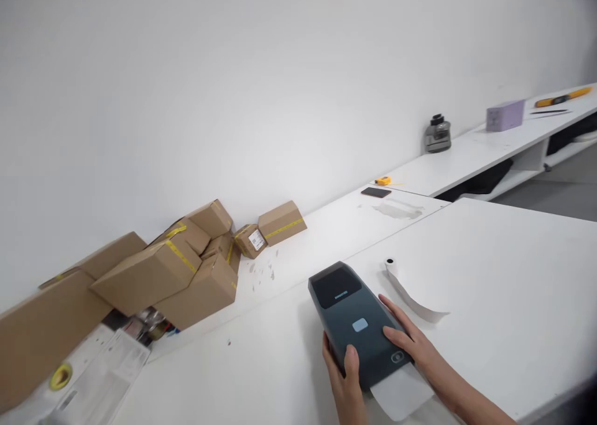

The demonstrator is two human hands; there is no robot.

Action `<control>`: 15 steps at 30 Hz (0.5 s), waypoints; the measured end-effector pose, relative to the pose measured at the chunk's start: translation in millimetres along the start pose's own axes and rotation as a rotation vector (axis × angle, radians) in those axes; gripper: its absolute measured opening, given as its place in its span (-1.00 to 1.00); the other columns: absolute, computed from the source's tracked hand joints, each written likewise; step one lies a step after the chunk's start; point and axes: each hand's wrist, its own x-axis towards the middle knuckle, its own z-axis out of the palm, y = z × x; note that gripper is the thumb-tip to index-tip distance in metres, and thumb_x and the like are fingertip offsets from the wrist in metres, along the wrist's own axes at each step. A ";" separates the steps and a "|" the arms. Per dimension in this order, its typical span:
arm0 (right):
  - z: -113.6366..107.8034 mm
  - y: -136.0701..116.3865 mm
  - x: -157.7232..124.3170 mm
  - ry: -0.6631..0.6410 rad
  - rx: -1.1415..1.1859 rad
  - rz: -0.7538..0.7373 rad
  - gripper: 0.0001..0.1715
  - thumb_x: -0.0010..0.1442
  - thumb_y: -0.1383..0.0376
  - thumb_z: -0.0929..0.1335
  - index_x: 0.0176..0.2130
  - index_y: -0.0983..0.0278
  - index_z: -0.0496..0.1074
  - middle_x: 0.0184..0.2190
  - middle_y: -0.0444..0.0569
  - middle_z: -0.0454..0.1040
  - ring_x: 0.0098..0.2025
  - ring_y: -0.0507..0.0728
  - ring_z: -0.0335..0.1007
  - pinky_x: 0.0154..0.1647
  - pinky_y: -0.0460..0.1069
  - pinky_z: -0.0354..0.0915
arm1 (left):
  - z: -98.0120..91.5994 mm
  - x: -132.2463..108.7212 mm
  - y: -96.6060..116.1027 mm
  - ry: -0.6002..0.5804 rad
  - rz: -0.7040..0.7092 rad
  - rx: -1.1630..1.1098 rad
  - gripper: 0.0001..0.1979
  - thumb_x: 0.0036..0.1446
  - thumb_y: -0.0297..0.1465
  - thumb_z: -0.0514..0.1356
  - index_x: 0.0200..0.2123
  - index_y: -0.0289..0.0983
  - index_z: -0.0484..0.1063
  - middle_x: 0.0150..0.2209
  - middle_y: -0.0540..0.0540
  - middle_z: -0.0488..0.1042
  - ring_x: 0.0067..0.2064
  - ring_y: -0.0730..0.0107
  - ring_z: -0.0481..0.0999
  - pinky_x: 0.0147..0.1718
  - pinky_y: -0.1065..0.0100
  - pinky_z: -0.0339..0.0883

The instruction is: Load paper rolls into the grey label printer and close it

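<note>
Slate-grey, one device (pixel 347 310) is clasped by two hands (pixel 347 381) (pixel 415 344), grip half-curled, near one paper roll (pixel 393 268).

Cardboard boxes (pixel 149 279) lie heaped beside the white wall (pixel 280 70).

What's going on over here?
A person has both hands on a dark device, perhaps a label printer: the left hand at its left side, the right hand at its right, thumbs on top. White paper shows at its near end. Whether it rests on the table or is slightly lifted is hard to tell. Just beyond the right hand lies a partly unrolled paper roll. Cardboard boxes are piled to the left.
</note>
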 end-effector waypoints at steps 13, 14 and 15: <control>7.4 -11.6 -11.3 -0.076 0.159 -0.016 0.04 0.13 -0.11 0.37 0.41 0.18 0.00 0.25 0.05 0.37 0.21 0.34 0.37 0.21 0.22 0.28 | -7.6 -6.0 18.9 -0.107 0.045 0.232 -0.27 0.16 0.02 0.06 0.28 -0.26 0.07 0.26 -0.31 0.28 0.19 0.08 0.39 0.03 0.24 0.33; 7.8 -11.4 -11.2 -0.073 0.165 -0.008 0.03 0.13 -0.12 0.37 0.40 0.18 0.01 0.25 0.06 0.38 0.19 0.34 0.38 0.20 0.22 0.29 | -7.3 -6.3 19.0 -0.100 0.046 0.249 -0.28 0.16 0.01 0.06 0.28 -0.27 0.08 0.26 -0.31 0.29 0.19 0.07 0.39 0.03 0.24 0.32; 7.7 -11.0 -11.0 -0.077 0.169 0.000 0.02 0.13 -0.12 0.37 0.40 0.18 0.02 0.24 0.06 0.38 0.18 0.34 0.39 0.19 0.23 0.30 | -7.0 -6.5 18.7 -0.087 0.047 0.272 -0.29 0.17 -0.01 0.06 0.28 -0.27 0.09 0.25 -0.31 0.30 0.19 0.07 0.39 0.04 0.23 0.31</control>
